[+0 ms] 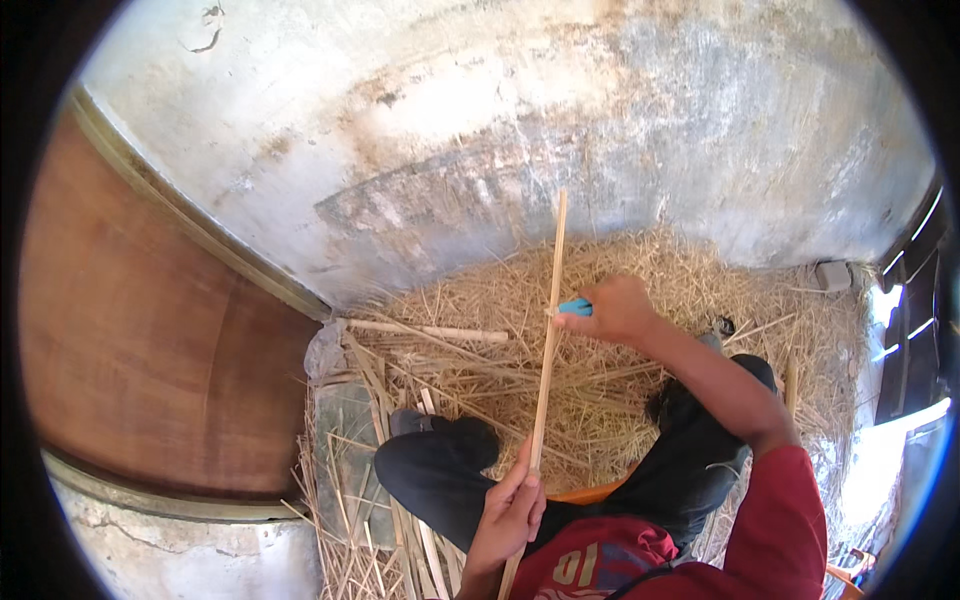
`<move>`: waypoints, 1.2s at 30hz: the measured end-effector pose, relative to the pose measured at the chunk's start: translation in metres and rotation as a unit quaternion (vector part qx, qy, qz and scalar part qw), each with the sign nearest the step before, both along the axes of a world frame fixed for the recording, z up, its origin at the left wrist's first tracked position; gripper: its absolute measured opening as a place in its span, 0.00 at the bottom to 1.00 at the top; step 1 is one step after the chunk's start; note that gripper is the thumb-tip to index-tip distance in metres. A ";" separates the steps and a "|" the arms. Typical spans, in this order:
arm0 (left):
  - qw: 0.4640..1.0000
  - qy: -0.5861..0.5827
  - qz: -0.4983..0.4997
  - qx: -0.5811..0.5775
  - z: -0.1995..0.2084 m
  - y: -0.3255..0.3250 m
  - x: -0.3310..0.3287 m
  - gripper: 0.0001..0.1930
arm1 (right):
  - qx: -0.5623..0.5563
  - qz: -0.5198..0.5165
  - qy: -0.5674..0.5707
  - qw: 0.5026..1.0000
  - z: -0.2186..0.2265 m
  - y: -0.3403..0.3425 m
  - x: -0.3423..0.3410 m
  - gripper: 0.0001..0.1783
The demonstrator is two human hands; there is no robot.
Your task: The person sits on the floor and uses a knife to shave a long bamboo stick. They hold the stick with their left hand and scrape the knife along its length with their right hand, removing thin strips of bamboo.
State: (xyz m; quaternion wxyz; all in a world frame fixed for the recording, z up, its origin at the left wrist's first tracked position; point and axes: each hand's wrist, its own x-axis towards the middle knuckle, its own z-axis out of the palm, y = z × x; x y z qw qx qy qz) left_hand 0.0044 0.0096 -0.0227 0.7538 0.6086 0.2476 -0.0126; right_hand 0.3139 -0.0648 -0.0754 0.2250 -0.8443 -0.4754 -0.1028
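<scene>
A long, pale bamboo strip (547, 385) runs up and away from my lap, tilted slightly to the right, its far tip in front of the wall. My left hand (512, 510) is closed round its lower part, close to my body. Farther up, my right hand (615, 308) grips a blue-handled knife (573, 308) against the strip's right side. The fist hides most of the handle, and the blade is too small to make out clearly. My right arm reaches forward over my bent leg.
Shavings (600, 410) cover the floor around my crossed legs. More strips (425, 550) lie to my left, near a grey slab (345, 440). A stained wall (560, 120) stands ahead and a brown door (150, 330) at left. A grey block (833, 276) sits far right.
</scene>
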 end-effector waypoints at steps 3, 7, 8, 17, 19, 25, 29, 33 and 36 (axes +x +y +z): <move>1.000 0.013 -0.008 -0.011 0.004 -0.003 -0.003 0.26 | -0.066 -0.023 -0.017 0.997 -0.010 0.009 0.018 0.42; 0.998 0.023 -0.055 -0.005 0.001 -0.011 -0.021 0.26 | -0.105 -0.184 0.132 0.968 0.011 -0.003 0.075 0.41; 0.997 0.019 -0.069 -0.017 0.004 -0.012 -0.026 0.28 | -0.136 -0.196 0.127 0.963 0.014 -0.009 0.090 0.41; 0.999 0.045 -0.031 -0.004 0.005 -0.008 -0.045 0.27 | -0.027 -0.310 0.238 0.920 -0.006 -0.072 0.144 0.47; 0.999 0.025 0.022 0.012 -0.003 0.003 -0.038 0.27 | -0.090 -0.167 0.254 0.948 0.038 -0.026 0.040 0.45; 0.992 -0.019 -0.033 0.120 0.005 0.012 -0.006 0.28 | -0.137 0.131 0.085 0.978 0.037 -0.015 -0.077 0.46; 0.978 -0.006 -0.032 0.206 -0.007 0.012 -0.009 0.27 | -0.064 0.077 0.054 0.994 0.024 -0.002 -0.044 0.44; 0.959 -0.047 -0.004 0.278 -0.012 0.009 -0.001 0.25 | -0.089 0.117 0.104 0.984 0.028 -0.007 -0.070 0.43; 0.933 -0.016 -0.009 0.359 0.001 0.006 0.004 0.24 | -0.072 0.131 0.037 0.988 0.027 -0.007 -0.073 0.42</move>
